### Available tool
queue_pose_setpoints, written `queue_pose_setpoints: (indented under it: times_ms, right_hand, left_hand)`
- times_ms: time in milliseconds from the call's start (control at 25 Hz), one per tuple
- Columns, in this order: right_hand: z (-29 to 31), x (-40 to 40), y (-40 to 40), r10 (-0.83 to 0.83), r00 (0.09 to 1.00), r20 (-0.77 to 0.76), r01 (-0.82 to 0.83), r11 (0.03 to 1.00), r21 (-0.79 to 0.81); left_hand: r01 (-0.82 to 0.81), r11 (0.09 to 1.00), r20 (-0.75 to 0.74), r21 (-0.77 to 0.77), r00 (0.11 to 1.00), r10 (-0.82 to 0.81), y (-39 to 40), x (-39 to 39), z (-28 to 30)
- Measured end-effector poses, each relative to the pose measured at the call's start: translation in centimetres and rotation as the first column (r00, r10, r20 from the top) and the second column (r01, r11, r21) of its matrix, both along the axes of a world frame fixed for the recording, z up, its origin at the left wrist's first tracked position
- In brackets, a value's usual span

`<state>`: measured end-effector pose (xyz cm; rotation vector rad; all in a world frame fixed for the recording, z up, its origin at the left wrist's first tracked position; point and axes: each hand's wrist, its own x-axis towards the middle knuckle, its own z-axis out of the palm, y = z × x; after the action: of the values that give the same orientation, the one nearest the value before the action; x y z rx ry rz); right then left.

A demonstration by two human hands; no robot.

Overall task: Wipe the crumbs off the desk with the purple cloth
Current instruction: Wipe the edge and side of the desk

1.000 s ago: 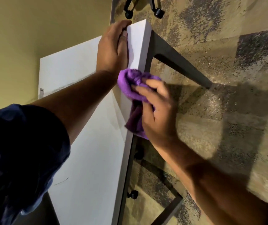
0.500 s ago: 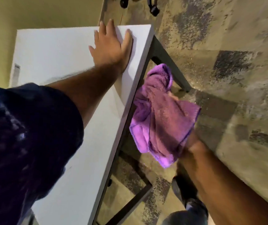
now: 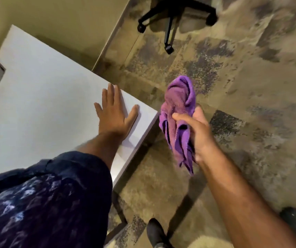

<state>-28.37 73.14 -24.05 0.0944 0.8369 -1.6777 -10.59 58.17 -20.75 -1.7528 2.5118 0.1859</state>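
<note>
head view: so the purple cloth (image 3: 178, 120) has come off the desk (image 3: 36, 104) edge since a second ago, when it was pressed right against the side of the top. now it hangs bunched in the right hand (image 3: 197, 133), just right of center frame, out over the carpet (image 3: 251, 86) and clear of the corner. the left hand (image 3: 116, 111) has gone from gripping the edge to lying flat, fingers spread, on the white top near that corner. my read is the edge pass is done and the cloth is getting shaken out or re-gathered for another swipe.

right hand is clamped around the cloth's middle, thumb across the front; the left holds nothing.

cloth looks like soft microfiber, crumpled into folds with a loose tail drooping down. desk top is smooth, matte white with a squared edge. i honestly can't spot any crumbs on it, could be motion blur. carpet is mottled tan and grey; black chair base (image 3: 170, 18) at upper center.
</note>
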Motion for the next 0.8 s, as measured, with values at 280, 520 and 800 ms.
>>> queue_pose_setpoints:
  times_ms: [280, 520, 800]
  right_hand:
    - [-0.1, -5.0, -8.1, 0.216, 0.923, -0.319, -0.219, 0.975, 0.027]
    - [0.5, -6.9, -11.8, 0.338, 0.889, -0.309, -0.307, 0.941, 0.147]
    - [3.0, -6.1, -18.0, 0.587, 0.683, -0.434, -0.550, 0.805, 0.223]
  left_hand:
    - [0.009, 1.000, 0.015, 0.022, 1.000, -0.009, -0.7, 0.3, -0.4]
    - [0.009, 1.000, -0.012, 0.019, 1.000, -0.009, -1.2, 0.7, -1.2]
    - [0.003, 0.998, -0.022, 0.060, 1.000, -0.002, -1.2, 1.0, -0.6]
